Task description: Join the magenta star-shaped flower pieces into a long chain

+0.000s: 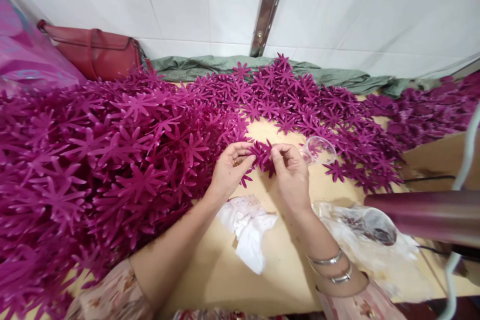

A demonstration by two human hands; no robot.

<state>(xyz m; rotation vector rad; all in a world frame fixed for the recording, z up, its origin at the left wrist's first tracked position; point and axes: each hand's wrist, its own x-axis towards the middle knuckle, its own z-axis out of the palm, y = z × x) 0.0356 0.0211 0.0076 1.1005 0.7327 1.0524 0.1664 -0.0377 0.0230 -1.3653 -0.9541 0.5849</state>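
Between both hands, over the middle of the wooden table (210,265), is a magenta artificial flower petal piece (264,154) with finger-like lobes. My left hand (233,167) pinches its left side between thumb and fingers. Thumb and forefinger of my right hand (291,170) are closed at its right side; whether they hold the petal piece itself or something tiny there is hidden. Just right of my right hand a clear plastic cup (320,151) lies tipped over. Below the hands lies a crumpled white cloth (249,230).
A large heap of magenta petal pieces (112,150) covers the left, with another heap (300,97) behind. A red handbag (93,52) stands at the wall. On the right are a plastic bag (378,255), a magenta cylinder (427,215) and a cardboard box (435,160).
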